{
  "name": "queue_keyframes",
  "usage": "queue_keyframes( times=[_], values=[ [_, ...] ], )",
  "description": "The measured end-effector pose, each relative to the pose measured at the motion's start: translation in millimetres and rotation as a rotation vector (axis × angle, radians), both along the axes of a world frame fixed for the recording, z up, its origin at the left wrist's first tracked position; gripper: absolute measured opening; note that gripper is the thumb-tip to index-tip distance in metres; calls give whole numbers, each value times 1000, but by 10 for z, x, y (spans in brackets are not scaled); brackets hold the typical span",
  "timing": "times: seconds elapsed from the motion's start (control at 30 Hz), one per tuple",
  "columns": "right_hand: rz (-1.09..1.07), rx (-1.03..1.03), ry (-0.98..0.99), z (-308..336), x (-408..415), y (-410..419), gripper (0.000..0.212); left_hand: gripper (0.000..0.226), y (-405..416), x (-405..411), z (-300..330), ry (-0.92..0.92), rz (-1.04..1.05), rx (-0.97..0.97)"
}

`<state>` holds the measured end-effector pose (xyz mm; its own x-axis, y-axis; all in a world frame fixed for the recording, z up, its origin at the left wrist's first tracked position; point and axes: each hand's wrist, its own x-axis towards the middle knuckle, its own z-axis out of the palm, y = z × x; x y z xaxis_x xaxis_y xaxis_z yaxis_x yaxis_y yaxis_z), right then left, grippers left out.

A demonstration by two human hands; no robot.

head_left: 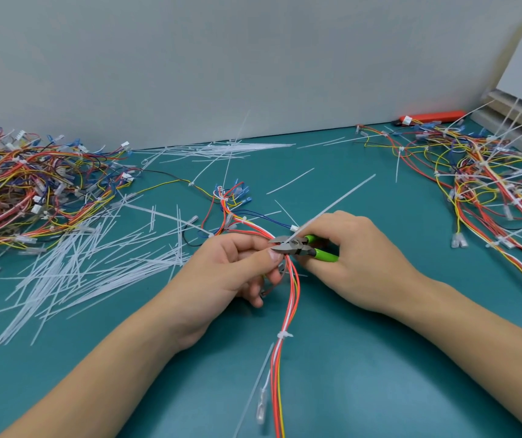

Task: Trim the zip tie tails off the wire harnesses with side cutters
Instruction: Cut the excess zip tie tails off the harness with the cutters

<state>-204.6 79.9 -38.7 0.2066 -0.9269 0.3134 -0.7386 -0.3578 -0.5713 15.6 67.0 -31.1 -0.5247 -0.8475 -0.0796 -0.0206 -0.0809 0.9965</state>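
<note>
left hand (pixel 234 273) pinches the harness (pixel 288 298), right hand (pixel 357 248) grips side cutters (pixel 297 246) straddling the zip tie tail (pixel 332 207).

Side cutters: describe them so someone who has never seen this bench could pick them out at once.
On the teal table, look between the two hands at the middle. The right hand grips the side cutters, whose grey jaws sit at a zip tie tail on the harness. Their bright green handles set them apart from the red, yellow and white around them.

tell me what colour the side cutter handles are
Bright green, seen in the head view on the side cutters gripped in the right hand.
</note>
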Motion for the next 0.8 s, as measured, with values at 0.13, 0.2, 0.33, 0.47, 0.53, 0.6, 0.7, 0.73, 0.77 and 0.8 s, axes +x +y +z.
queue_keyframes(
  times=[0.13,0.2,0.33,0.47,0.53,0.6,0.7,0.73,0.77,0.8],
  values=[
    [15,-8,-10,0,-6,-3,10,8,5,2,-1,11,1,11],
    [19,-7,-13,3,-10,0,9,9,5,1,-2,10,4,13],
    [17,12,-1,44,8,4,10,9,6,3,2,-1,-2,6],
    [2,17,47,55,8,19,16,9,8,-7,2,-12,11,0],
    [-16,32,63,49,8,36,20,11,8,-8,-1,-16,16,-1],
    [-16,37,82,41,21,58,19,13,16,-4,2,-13,14,2],
    [-13,25,77,20,37,56,16,10,29,-2,20,-10,11,-2],
    [-7,11,67,17,38,46,14,9,30,-5,27,-9,14,-4],
    [6,-10,54,17,34,34,12,10,28,-9,31,-7,17,-4],
    [17,-30,49,18,34,22,12,11,24,-13,34,-4,19,-3]
  ],
)
